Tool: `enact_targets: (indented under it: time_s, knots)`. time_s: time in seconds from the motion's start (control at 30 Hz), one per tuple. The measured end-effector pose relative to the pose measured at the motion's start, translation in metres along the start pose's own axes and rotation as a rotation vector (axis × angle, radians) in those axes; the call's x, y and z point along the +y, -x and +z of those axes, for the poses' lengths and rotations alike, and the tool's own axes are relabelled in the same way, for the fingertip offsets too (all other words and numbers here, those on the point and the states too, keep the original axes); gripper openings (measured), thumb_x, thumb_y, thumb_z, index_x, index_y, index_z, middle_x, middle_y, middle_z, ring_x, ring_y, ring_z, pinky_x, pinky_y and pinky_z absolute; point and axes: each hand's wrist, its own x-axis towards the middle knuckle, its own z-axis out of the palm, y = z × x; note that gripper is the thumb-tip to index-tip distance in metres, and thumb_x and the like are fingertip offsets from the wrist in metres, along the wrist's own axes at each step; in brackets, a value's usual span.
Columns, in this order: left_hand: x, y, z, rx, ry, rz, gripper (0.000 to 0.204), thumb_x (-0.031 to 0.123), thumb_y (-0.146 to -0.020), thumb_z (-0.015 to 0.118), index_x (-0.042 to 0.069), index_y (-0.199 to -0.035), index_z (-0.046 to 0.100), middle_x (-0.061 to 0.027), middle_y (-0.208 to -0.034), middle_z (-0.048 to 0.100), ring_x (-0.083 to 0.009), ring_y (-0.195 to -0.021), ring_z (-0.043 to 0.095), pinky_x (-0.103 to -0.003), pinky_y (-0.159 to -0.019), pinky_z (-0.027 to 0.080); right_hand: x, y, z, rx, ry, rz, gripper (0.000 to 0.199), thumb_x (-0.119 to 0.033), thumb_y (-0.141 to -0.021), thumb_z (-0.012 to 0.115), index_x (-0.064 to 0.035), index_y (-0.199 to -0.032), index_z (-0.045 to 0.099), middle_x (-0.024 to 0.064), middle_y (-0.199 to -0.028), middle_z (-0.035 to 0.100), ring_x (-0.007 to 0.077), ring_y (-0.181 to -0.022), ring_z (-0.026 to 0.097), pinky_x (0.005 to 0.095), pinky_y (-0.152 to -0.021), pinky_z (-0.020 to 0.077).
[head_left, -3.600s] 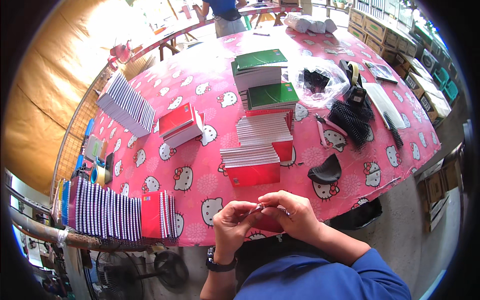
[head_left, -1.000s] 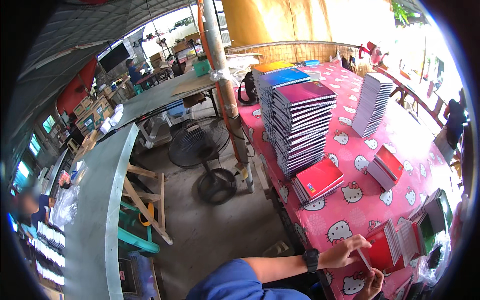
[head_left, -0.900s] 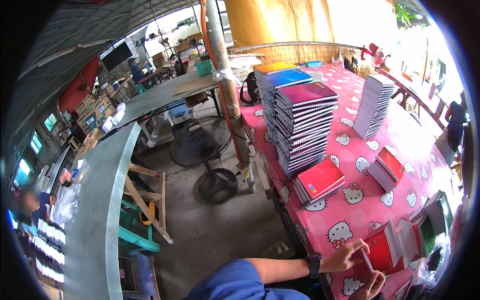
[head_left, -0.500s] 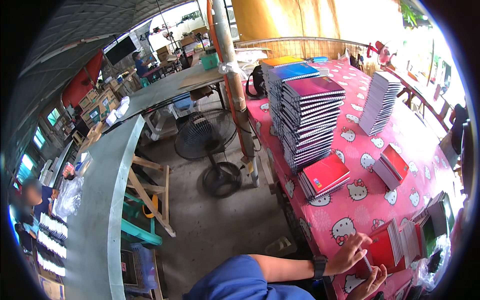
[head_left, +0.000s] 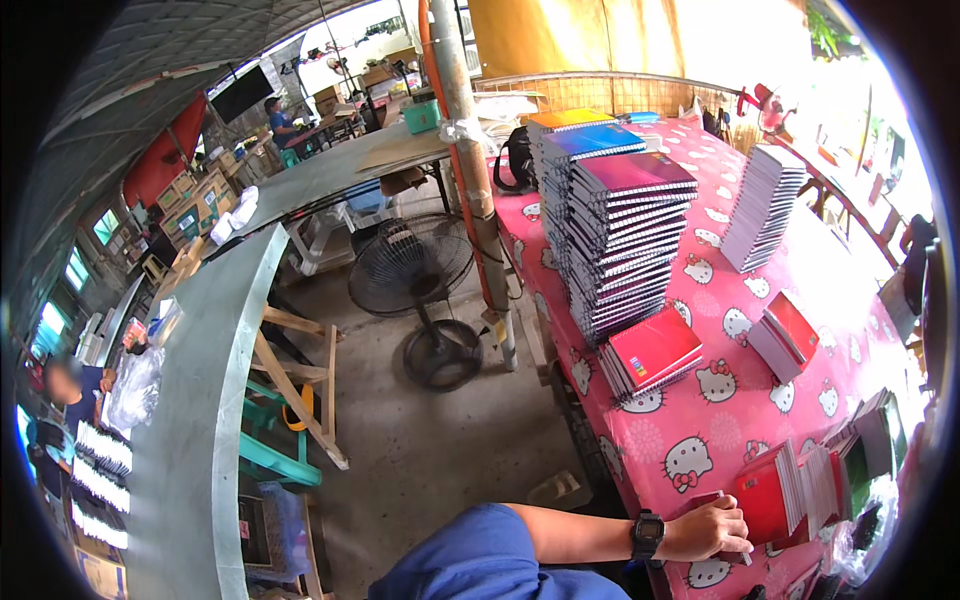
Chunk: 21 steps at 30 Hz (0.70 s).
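Observation:
My left hand [head_left: 710,528], with a black watch [head_left: 647,535] on the wrist, is closed over a narrow reddish notebook [head_left: 703,499] at the near edge of the pink cartoon-cat tablecloth [head_left: 640,460]. Most of that notebook is hidden by the fingers. Just right of the hand stands a red-covered notebook [head_left: 762,502], leaning with several others whose white page edges show. Farther up the table lies a short stack of red spiral notebooks [head_left: 655,350]. My right hand is out of sight.
A tall stack of spiral notebooks [head_left: 625,240] rises behind the red ones. Toward the right are a red-topped notebook bundle [head_left: 790,335] and a leaning pale stack [head_left: 765,210]. Clear plastic [head_left: 870,525] lies at the near right. A standing fan [head_left: 415,270] and grey-green table [head_left: 195,430] are leftward.
My right hand has left the view. My left hand has gone from spread fingers to a closed grip on the reddish notebook.

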Motion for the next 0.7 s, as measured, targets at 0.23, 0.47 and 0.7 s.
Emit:
enact_targets:
  time_s: [0.23,0.47,0.7]
  knots:
    - [0.000,0.002,0.003,-0.030,0.026,-0.041,0.015,0.013,-0.082,0.061,0.013,-0.095,0.069,0.0033,-0.089,0.061,-0.0148,-0.089,0.055,-0.033,-0.089,0.036,0.066,-0.006,-0.041,0.045,0.265,0.069,0.033,-0.010,-0.083,0.055,0.0001,-0.115,0.057,0.0133,-0.102,0.057,0.0210,-0.090,0.056,0.0309,-0.077,0.0498]
    - [0.012,0.000,-0.006,0.045,0.042,-0.065,0.010,0.014,-0.081,0.064,0.013,-0.089,0.071,0.0025,-0.090,0.062,-0.0159,-0.090,0.056,-0.033,-0.087,0.036,0.087,-0.003,-0.055,0.061,0.260,0.072,0.036,-0.008,-0.079,0.054,-0.0007,-0.114,0.055,0.0113,-0.097,0.055,0.0191,-0.084,0.056,0.0300,-0.073,0.0501]
    - [0.010,-0.016,-0.018,-0.092,-0.008,-0.074,0.017,0.013,-0.078,0.065,0.016,-0.094,0.069,0.0029,-0.090,0.063,-0.0160,-0.090,0.058,-0.036,-0.086,0.039,0.140,0.011,-0.114,0.145,-0.111,0.150,0.039,-0.006,-0.076,0.053,-0.0015,-0.114,0.054,0.0093,-0.092,0.054,0.0172,-0.078,0.055,0.0290,-0.069,0.0504]
